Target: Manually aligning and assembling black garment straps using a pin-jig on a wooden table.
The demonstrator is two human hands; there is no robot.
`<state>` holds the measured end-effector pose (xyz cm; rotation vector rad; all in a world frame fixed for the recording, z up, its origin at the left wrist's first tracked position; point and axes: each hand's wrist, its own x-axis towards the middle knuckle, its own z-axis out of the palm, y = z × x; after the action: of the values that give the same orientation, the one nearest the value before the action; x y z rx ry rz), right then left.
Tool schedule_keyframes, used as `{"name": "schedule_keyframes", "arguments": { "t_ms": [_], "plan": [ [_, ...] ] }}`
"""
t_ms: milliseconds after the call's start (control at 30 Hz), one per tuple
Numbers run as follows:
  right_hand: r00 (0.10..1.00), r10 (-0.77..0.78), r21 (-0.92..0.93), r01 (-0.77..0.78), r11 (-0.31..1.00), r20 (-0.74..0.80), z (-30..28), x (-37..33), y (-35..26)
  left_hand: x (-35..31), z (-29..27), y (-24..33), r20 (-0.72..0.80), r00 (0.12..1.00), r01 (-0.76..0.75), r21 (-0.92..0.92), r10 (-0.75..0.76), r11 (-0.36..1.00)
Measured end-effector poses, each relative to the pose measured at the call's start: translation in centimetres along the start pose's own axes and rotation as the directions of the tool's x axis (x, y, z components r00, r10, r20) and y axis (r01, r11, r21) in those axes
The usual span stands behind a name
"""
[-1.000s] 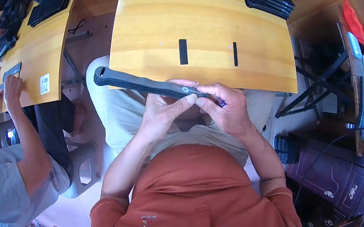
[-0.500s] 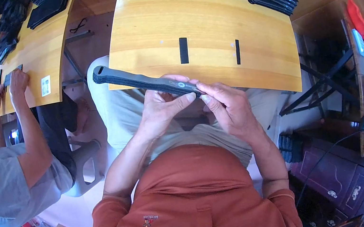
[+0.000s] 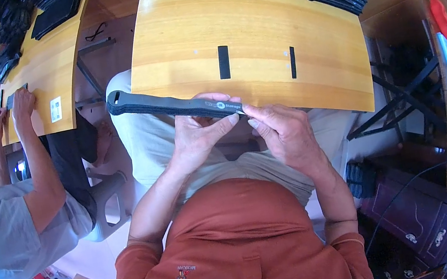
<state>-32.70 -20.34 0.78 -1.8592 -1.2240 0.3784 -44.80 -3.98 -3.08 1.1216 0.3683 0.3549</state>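
At the table (image 3: 175,29), hands (image 3: 196,138) (image 3: 287,132) hold layered dark strips (image 3: 155,104).

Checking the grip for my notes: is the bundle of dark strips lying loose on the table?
No: the left hand grips the bundle of dark strips near one end, with the right hand at that end.

Here it is, the bundle of dark grey straps (image 3: 159,106), long and slim, layers stacked with their edges showing! It's held up, slanting gently down to the right, crossing the tabletop's (image 3: 249,11) near left corner and following its near edge. Rounded left end, slot (image 3: 117,99) cut through; pale markings and a round badge (image 3: 221,105) towards the right!
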Motion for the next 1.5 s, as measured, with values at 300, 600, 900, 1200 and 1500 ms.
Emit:
{"name": "schedule_keyframes", "arguments": {
  "t_ms": [300,600,900,1200,1500],
  "plan": [
    [0.999,0.037,-0.007,-0.037,0.999,0.001,-0.1,-0.1,0.1,0.4,-0.2,-0.2,-0.027,0.999,-0.021,0.082,0.024,0.996],
    [0.999,0.028,-0.048,-0.026,0.999,0.029,-0.2,-0.2,1.0,0.9,0.1,-0.5,-0.046,0.999,0.008,0.032,-0.006,0.999],
    [1.000,-0.006,-0.068,0.005,0.998,-0.008,-0.2,0.3,1.4,1.6,0.1,-0.9,-0.043,0.999,0.003,0.039,-0.002,0.999],
    [0.997,-0.060,-0.295,0.041,0.955,-0.055,0.8,0.4,2.2,1.7,0.4,-1.7,-0.096,0.995,-0.007,0.176,0.024,0.984],
    [0.998,0.010,-0.362,-0.033,0.932,-0.067,1.1,0.5,1.9,1.6,0.7,-2.3,-0.093,0.995,-0.026,0.200,0.045,0.979]
  ]
}}
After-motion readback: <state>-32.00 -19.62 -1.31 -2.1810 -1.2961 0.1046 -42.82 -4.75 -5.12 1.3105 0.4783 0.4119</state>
